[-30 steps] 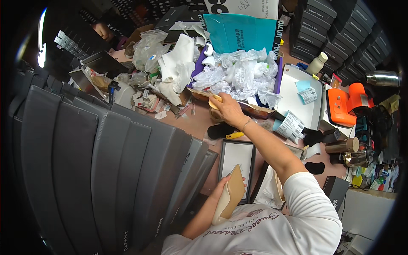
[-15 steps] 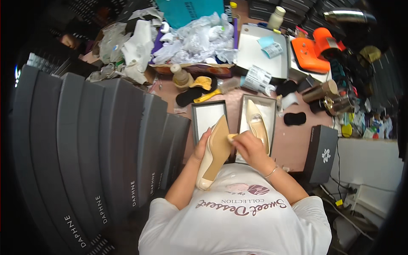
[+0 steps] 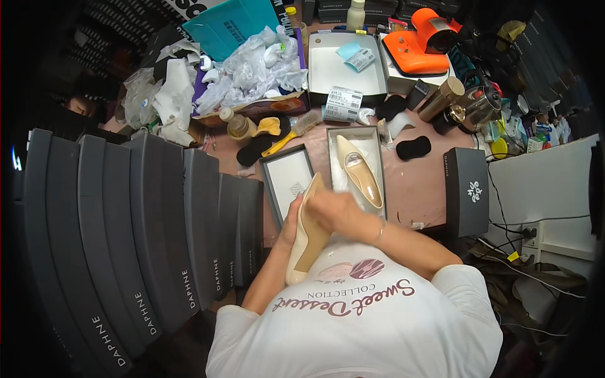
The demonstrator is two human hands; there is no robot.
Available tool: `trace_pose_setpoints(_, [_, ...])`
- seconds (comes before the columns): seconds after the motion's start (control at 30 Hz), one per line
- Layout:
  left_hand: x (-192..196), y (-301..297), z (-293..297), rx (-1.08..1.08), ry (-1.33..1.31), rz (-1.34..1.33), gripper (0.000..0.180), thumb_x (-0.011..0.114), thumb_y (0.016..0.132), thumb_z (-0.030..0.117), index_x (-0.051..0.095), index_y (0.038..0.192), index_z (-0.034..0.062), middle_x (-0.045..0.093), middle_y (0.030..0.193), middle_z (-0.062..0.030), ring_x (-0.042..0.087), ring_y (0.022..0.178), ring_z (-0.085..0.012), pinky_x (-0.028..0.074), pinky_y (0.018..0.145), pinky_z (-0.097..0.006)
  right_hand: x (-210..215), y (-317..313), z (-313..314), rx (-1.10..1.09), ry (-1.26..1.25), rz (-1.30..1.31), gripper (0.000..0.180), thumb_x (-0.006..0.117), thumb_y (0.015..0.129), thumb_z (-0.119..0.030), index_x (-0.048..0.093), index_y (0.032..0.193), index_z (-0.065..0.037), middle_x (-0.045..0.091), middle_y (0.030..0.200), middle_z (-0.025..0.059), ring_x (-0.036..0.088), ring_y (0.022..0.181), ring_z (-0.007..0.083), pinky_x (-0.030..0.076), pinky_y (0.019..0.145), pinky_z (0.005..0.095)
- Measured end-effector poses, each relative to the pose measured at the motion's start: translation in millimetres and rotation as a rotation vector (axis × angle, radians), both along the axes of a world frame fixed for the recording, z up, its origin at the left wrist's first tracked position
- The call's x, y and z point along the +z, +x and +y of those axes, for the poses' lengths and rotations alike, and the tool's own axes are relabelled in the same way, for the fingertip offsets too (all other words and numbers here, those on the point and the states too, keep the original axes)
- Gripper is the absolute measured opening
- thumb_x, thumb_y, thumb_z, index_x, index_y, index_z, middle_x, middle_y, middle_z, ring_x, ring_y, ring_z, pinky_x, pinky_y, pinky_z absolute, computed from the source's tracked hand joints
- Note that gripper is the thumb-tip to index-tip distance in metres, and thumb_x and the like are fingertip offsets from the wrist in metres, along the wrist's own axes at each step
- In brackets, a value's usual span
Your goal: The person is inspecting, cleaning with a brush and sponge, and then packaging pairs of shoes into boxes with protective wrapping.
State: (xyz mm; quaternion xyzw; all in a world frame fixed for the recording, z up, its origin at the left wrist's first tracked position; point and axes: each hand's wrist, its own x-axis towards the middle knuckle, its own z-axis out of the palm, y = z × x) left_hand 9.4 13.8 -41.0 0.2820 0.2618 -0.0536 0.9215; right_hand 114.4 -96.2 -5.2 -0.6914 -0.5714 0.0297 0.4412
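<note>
My left hand (image 3: 290, 222) is closed around the side of a cream pointed-toe shoe (image 3: 307, 247), whose tan sole faces up and whose heel end rests near my shirt. My right hand (image 3: 341, 213) lies across the front of that sole, smeared by motion, with its fingers curled. Half a second earlier it pinched a small pale yellow piece, now hidden by the hand. A matching cream shoe (image 3: 362, 175) lies in an open shoebox (image 3: 380, 150) just beyond. Left of it, a shallow box lid (image 3: 275, 184) lies flat with its white inside up.
Tall grey shoeboxes (image 3: 165, 233) line the left side. Behind are a yellow-handled brush (image 3: 281, 143), a bottle (image 3: 237, 124), black pads (image 3: 413, 147), a white tray (image 3: 321, 69), crumpled plastic (image 3: 258, 69) and an orange device (image 3: 416, 50). A dark box (image 3: 466, 195) stands at right.
My right hand has moved left from the sole's edge onto the sole, and the small yellow piece is no longer visible. The camera view has shifted, so the table things appear displaced.
</note>
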Motion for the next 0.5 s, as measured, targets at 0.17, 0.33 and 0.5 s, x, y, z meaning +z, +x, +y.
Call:
trace_pose_setpoints(0.17, [-11, -4, 2, 0.016, -0.021, -0.078, 0.058, 0.032, 0.095, 0.050, 0.051, 0.124, 0.0034, 0.062, 0.107, -0.0128, 0.062, 0.094, -0.0205, 0.050, 0.086, -0.031, 12, -21, -9, 0.212, -0.171, -0.066, 0.015, 0.064, 0.076, -0.016, 0.050, 0.078, -0.009, 0.054, 0.071, 0.0097, 0.058, 0.062, 0.0305, 0.049, 0.054, 0.0392])
trace_pose_setpoints(0.33, [12, -1, 4, 0.072, 0.024, 0.017, 0.056, 0.034, 0.096, 0.049, 0.049, 0.129, 0.0062, 0.060, 0.114, -0.0105, 0.060, 0.099, -0.0194, 0.049, 0.087, -0.030, 4, -5, 2, 0.155, -0.163, -0.030, 0.015, 0.063, 0.075, -0.015, 0.049, 0.076, -0.009, 0.054, 0.070, 0.0092, 0.059, 0.062, 0.0300, 0.049, 0.053, 0.0397])
trace_pose_setpoints(0.5, [-2, -6, 4, 0.161, -0.049, 0.029, 0.056, 0.033, 0.095, 0.050, 0.051, 0.125, 0.0056, 0.061, 0.112, -0.0116, 0.062, 0.097, -0.0197, 0.051, 0.085, -0.033, -9, 1, -3, 0.115, -0.046, -0.046, 0.012, 0.061, 0.077, -0.013, 0.050, 0.078, -0.008, 0.053, 0.069, 0.0086, 0.059, 0.061, 0.0287, 0.047, 0.049, 0.0385])
